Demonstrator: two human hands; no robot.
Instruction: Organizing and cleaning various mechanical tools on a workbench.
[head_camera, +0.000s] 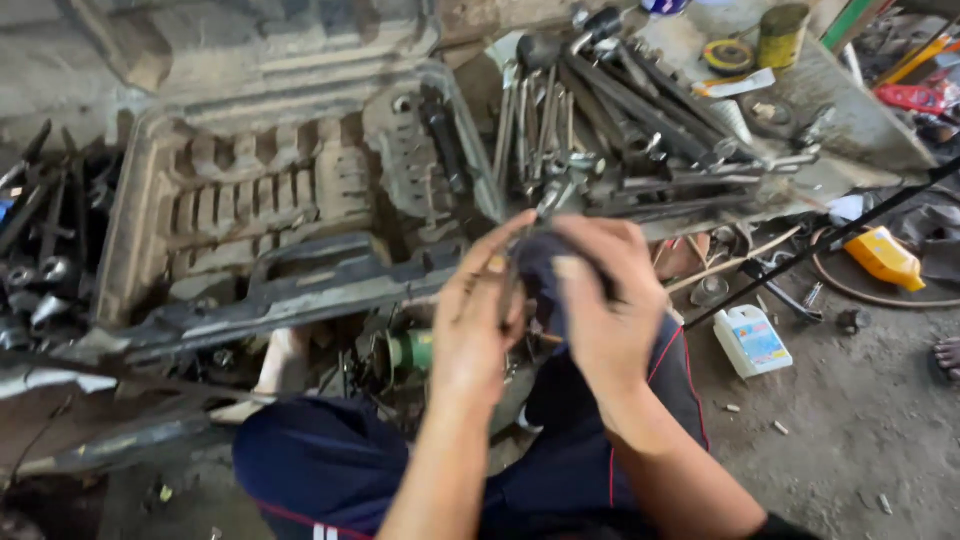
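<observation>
— Wrench (553, 196), where is it?
— Between both hands, above the person's lap; its metal head pokes out over the fingers.
— And the hands?
— Left hand (478, 315) is curled around its shaft. Right hand (603, 300) presses a dark cloth (540, 275) against it.
— Around them?
— Grimy tool case (250, 200), pile of wrenches (640, 130) behind.

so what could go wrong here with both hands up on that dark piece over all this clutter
1. Both the left hand and right hand pinch a small dark piece over cluttered ground; if it slips, it may vanish among the parts below.
2. The wrenches lie heaped loosely on the board just ahead; a bump could send some sliding off.
3. The white bottle and the yellow bottle sit on the dirt floor near the knee and could get knocked over.
</observation>
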